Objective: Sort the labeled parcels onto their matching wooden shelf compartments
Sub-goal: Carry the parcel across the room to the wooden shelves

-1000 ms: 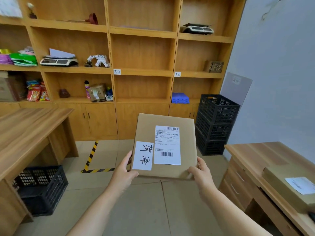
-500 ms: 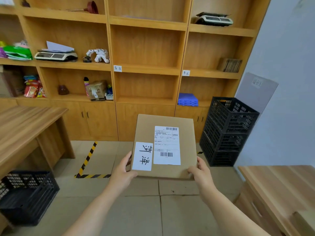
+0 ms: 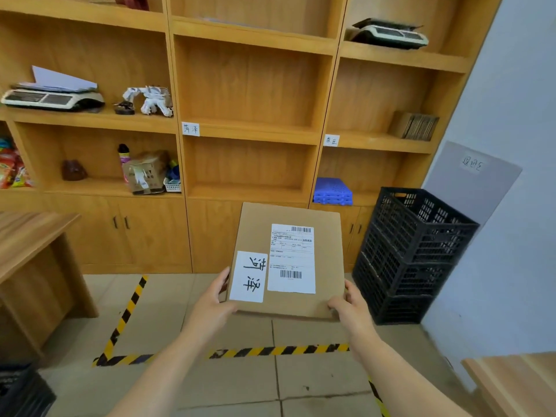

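Observation:
I hold a flat brown cardboard parcel (image 3: 290, 215) in front of me, above the tiled floor. It carries a white handwritten label (image 3: 248, 276) and a printed shipping label (image 3: 291, 258). My left hand (image 3: 210, 302) grips its near left corner and my right hand (image 3: 350, 305) grips its near right corner. Ahead stands the wooden shelf unit (image 3: 252, 136). A small paper tag (image 3: 190, 128) marks the left end of the middle column's shelf edge, and a second tag (image 3: 331, 140) marks the right column's shelf edge.
Stacked black crates (image 3: 412, 254) stand right of the parcel against the wall. A wooden desk (image 3: 27, 236) is at left, another desk corner (image 3: 517, 380) at lower right. Yellow-black tape (image 3: 279, 350) crosses the floor. Scales, a small box and blue trays fill the side compartments.
The view has moved closer to the shelf unit and turned left. The parcel stays in both hands; the right desk with the other parcel has slid almost out of view.

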